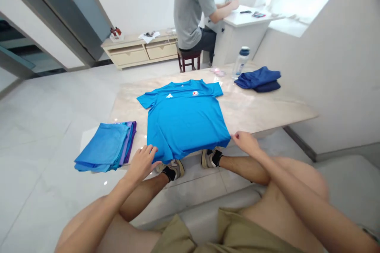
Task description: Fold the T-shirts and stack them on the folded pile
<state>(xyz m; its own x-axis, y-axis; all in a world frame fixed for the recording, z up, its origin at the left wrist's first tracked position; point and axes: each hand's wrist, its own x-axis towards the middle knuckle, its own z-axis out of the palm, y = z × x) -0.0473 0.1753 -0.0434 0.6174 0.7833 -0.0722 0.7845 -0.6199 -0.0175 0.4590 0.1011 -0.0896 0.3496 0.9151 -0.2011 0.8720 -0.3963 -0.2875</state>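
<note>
A bright blue T-shirt [184,122] lies spread front side up on the table, its collar away from me and its hem hanging a little over the near edge. White and red marks show on its chest. My right hand [246,142] pinches the hem's right corner between thumb and fingers. At the left corner of the hem, my left hand [144,163] has its fingers stretched out and its thumb apart, touching or just beside the cloth. Left of the shirt is a stack of folded blue and purple clothes [102,146].
The pale table [252,114] also bears a water bottle [241,62] and dark blue folded clothes [259,79] at the far right. Beyond it, a person in grey [192,8] sits on a stool [189,60] by a white desk [242,19]. A low cabinet [130,56] stands behind.
</note>
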